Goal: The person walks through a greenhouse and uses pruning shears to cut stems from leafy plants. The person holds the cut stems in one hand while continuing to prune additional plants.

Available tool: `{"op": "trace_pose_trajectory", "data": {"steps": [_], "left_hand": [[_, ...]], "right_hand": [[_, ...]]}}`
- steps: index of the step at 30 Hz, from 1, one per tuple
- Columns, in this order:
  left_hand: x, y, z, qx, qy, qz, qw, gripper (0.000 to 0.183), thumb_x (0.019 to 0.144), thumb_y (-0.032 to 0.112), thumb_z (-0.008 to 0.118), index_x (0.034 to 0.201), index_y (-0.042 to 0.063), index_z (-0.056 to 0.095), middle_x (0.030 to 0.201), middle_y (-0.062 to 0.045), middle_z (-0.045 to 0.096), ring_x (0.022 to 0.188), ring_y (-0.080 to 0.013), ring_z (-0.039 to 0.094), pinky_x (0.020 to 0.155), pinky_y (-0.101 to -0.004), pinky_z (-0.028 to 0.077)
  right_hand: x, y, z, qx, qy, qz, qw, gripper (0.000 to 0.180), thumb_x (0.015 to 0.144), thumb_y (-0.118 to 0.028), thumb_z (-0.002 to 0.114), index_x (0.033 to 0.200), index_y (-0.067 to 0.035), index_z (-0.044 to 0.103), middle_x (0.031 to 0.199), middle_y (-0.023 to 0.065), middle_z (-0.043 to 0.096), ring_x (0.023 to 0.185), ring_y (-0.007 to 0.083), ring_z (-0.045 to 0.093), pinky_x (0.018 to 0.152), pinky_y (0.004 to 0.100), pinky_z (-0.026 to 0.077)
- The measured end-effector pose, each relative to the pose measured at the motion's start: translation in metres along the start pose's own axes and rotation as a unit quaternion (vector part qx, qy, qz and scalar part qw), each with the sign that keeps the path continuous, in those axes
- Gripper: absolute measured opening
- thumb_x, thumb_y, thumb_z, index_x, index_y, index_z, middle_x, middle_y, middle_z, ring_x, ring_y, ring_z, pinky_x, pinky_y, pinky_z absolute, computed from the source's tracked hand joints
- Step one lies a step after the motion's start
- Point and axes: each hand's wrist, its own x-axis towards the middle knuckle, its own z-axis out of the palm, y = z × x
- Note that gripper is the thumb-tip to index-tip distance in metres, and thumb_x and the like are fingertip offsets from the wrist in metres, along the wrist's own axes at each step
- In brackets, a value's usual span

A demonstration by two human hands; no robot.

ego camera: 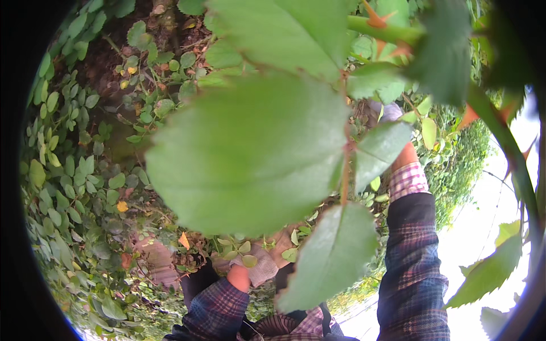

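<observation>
Large toothed rose leaves (251, 162) hang close before the camera and cover the middle of the view. Below them is my left hand (261, 267) in a pale fabric glove, low and near my body, among small leafy sprigs (239, 248). Its fingers are mostly hidden. My right arm reaches forward, and my right hand (389, 111), in a greyish glove, shows partly between leaves. Whether either hand grips something is not visible. A thick green rose stem (505, 132) with reddish thorns curves past on the right.
Another thorny stem (384, 32) crosses the top right. Dense rose foliage (64, 200) fills the left side, with brown soil and leaf litter (111, 81) behind. A yellow leaf (122, 206) stands out there. Bright glare lies at the right.
</observation>
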Motion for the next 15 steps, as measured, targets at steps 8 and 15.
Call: {"op": "trace_pose_trajectory", "data": {"steps": [8, 15], "left_hand": [[0.001, 0.005, -0.006, 0.020, -0.013, -0.026, 0.999, 0.063, 0.093, 0.035, 0.072, 0.142, 0.001, 0.051, 0.146, -0.018, 0.052, 0.136, -0.0328, 0.053, 0.112, -0.0505, 0.044], [-0.012, 0.059, -0.020, 0.004, -0.007, -0.079, 0.997, 0.066, 0.091, 0.033, 0.072, 0.145, 0.005, 0.047, 0.150, -0.016, 0.049, 0.138, -0.0335, 0.050, 0.114, -0.0514, 0.042]], "right_hand": [[0.000, 0.013, 0.025, 0.140, 0.016, -0.013, 0.990, 0.044, 0.097, -0.021, 0.073, 0.136, -0.004, 0.061, 0.108, 0.0098, 0.073, 0.088, 0.0181, 0.069, 0.079, 0.0306, 0.056], [0.040, 0.054, 0.079, 0.211, 0.025, -0.063, 0.975, 0.040, 0.095, -0.019, 0.074, 0.130, -0.002, 0.064, 0.102, 0.0082, 0.073, 0.085, 0.0162, 0.067, 0.076, 0.0304, 0.056]]}}
